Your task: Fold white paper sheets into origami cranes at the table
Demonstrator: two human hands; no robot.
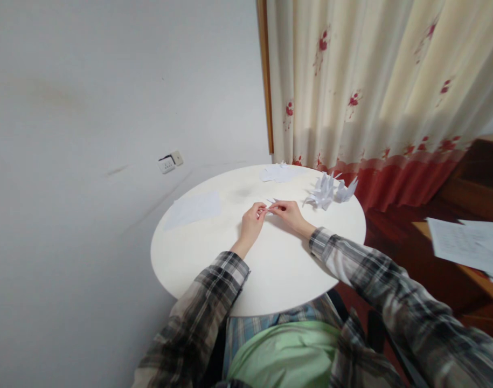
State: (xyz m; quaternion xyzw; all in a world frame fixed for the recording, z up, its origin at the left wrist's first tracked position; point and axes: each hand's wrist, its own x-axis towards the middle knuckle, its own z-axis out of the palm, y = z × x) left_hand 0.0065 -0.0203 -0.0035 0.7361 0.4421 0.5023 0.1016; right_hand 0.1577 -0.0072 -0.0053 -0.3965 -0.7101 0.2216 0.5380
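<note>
Near the worktop's (198, 269) middle, the left hand (252, 221) and right hand (289, 214) met, fingers pinched narrow on a small folded paper (271, 202), apparently to hold its crease. Finished cranes (329, 191) sat clustered by the far right edge, sheets (193, 209) left.

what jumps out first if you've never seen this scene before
At the centre of the round white table, the left hand and right hand pinch a small folded piece of white paper between them. Right of the hands, near the table's far edge, sits a cluster of folded white paper figures. A flat white paper sheet lies to the left, and a cream curtain with red flowers hangs behind.
</note>
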